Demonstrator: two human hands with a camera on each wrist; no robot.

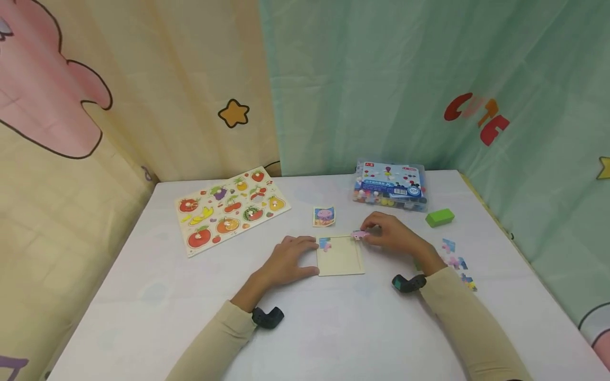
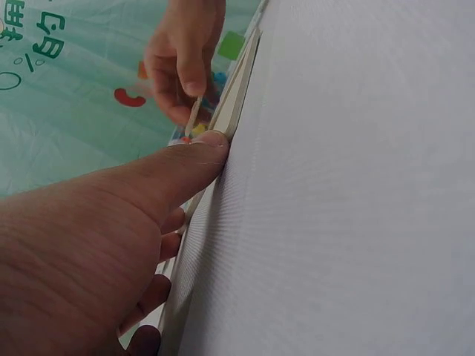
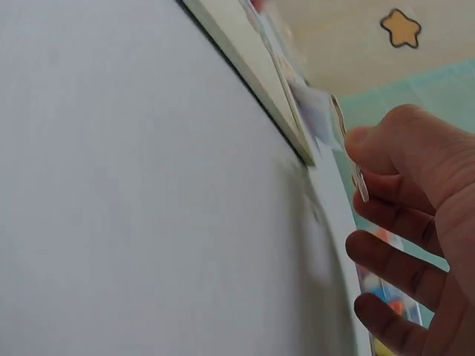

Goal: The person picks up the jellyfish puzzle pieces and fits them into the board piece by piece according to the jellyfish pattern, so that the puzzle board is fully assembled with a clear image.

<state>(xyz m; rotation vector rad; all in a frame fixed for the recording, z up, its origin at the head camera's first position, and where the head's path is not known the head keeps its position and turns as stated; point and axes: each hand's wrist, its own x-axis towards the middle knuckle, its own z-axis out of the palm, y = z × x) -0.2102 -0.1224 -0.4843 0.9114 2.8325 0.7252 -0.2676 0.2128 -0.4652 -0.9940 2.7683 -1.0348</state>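
Note:
In the head view a small pale wooden puzzle tray (image 1: 339, 261) lies on the table, one blue-and-pink jigsaw piece (image 1: 325, 244) in its far left corner. My left hand (image 1: 292, 259) rests against the tray's left edge, thumb and fingers spread along it. The left wrist view has that thumb (image 2: 189, 165) straight on the tray's rim. Between thumb and forefinger my right hand (image 1: 389, 233) pinches a pink jigsaw piece (image 1: 359, 235), held over the tray's far right corner. Seen edge-on in the right wrist view, this piece (image 3: 349, 152) stands tilted; the other fingers are loosely bent.
Several loose jigsaw pieces (image 1: 455, 261) lie by the right forearm. A small picture card (image 1: 324, 216) sits behind the tray. Further off are a fruit puzzle board (image 1: 229, 210) at left, a clear plastic box (image 1: 391, 185) and a green block (image 1: 440, 217) at right.

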